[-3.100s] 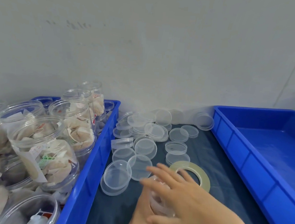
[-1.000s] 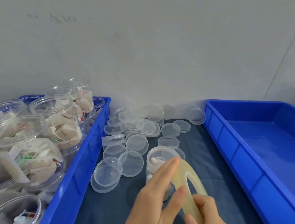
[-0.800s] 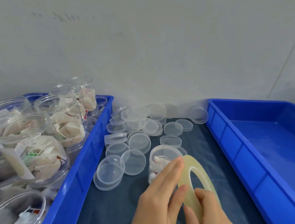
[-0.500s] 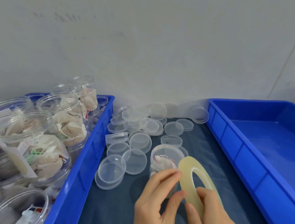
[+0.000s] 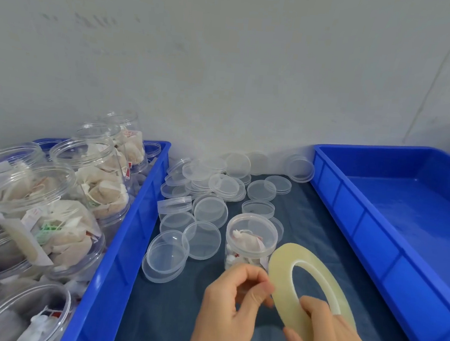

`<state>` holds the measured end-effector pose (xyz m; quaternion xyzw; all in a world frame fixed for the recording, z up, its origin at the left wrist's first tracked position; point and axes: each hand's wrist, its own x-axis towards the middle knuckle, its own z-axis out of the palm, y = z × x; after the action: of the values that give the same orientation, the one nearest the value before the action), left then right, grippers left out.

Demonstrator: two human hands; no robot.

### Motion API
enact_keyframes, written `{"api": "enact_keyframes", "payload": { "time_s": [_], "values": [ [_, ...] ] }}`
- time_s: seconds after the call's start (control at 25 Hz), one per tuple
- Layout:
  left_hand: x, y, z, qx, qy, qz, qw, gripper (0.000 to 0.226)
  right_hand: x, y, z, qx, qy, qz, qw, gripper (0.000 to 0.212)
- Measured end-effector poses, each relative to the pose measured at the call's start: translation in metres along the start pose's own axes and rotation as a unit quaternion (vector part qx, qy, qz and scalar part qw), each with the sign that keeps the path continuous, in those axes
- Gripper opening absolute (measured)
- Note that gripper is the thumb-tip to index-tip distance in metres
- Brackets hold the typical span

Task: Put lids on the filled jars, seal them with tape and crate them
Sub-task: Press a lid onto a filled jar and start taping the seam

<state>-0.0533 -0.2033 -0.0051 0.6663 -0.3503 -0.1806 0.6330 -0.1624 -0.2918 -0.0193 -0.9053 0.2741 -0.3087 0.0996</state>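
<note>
Clear plastic lidded jar (image 5: 250, 238) holds tea bags, upright on worktop just beyond both grips. Right hand (image 5: 331, 340) holds yellowish tape ring (image 5: 280, 267); left hand (image 5: 231, 304) pinches its edge. Blue crate (image 5: 377, 224) right.

bare dark mat (image 5: 319, 233) between lidded jar (image 5: 250, 240) and right blue crate (image 5: 355, 217): passable | loose clear lids (image 5: 208, 193) crowd the mat's far-left part up to the wall | left blue crate (image 5: 131, 233) packed with open filled jars (image 5: 51, 209) | right crate's floor open
</note>
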Motion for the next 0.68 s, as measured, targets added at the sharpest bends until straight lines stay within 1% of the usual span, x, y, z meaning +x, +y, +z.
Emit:
{"api": "enact_keyframes", "payload": {
  "time_s": [0.04, 0.12, 0.16, 0.2, 0.24, 0.28, 0.32, 0.36, 0.4, 0.48, 0.52, 0.56, 0.64, 0.68],
  "values": [
    [-0.001, 0.002, 0.001, 0.006, -0.012, 0.011, 1.0, 0.022, -0.001, 0.003, 0.002, 0.009, 0.009, -0.004, 1.0, 0.042],
    [-0.002, 0.005, 0.003, -0.016, -0.025, 0.029, 0.999, 0.011, 0.002, 0.003, 0.002, 0.024, 0.013, 0.017, 0.999, 0.041],
    [-0.002, 0.004, 0.003, -0.033, -0.026, 0.035, 0.998, 0.008, 0.004, 0.001, 0.0, 0.026, 0.002, 0.032, 0.999, 0.046],
    [-0.002, 0.002, 0.003, -0.048, -0.025, 0.045, 0.997, 0.008, 0.004, 0.003, 0.002, 0.032, 0.009, 0.016, 0.999, 0.047],
    [-0.002, -0.001, 0.003, -0.063, -0.028, 0.055, 0.996, 0.013, 0.005, 0.003, 0.0, 0.023, 0.021, 0.013, 0.999, 0.037],
    [-0.002, -0.003, 0.002, -0.08, -0.034, 0.055, 0.995, 0.023, 0.006, 0.004, 0.002, 0.025, 0.034, 0.001, 0.999, 0.021],
    [-0.002, -0.005, 0.001, -0.089, -0.042, 0.049, 0.994, 0.034, 0.007, 0.002, -0.001, 0.024, 0.027, 0.013, 0.999, 0.021],
    [-0.001, -0.007, 0.002, -0.089, -0.042, 0.042, 0.994, 0.043, 0.006, 0.004, 0.003, 0.021, 0.024, 0.009, 0.999, 0.027],
    [0.0, -0.008, 0.003, -0.086, -0.03, 0.036, 0.995, 0.045, 0.007, 0.004, 0.003, 0.012, 0.031, 0.017, 0.999, 0.029],
    [0.003, -0.009, 0.004, -0.089, 0.003, 0.015, 0.996, 0.036, 0.006, 0.003, 0.006, 0.0, 0.054, 0.009, 0.999, 0.027],
    [0.005, -0.007, 0.003, -0.076, 0.01, 0.012, 0.997, 0.032, 0.006, 0.004, 0.008, -0.009, 0.068, -0.006, 0.998, 0.026],
    [0.006, -0.007, 0.001, -0.046, 0.01, 0.025, 0.999, 0.032, 0.006, 0.004, 0.008, -0.017, 0.065, -0.018, 0.998, 0.028],
    [0.009, -0.005, -0.003, 0.019, 0.019, 0.079, 0.997, 0.032, 0.008, 0.003, 0.005, -0.023, 0.04, -0.014, 0.999, 0.039],
    [0.009, -0.003, -0.004, 0.042, 0.029, 0.117, 0.992, 0.027, 0.008, 0.004, 0.005, -0.024, 0.037, -0.008, 0.999, 0.042]
  ]
}}
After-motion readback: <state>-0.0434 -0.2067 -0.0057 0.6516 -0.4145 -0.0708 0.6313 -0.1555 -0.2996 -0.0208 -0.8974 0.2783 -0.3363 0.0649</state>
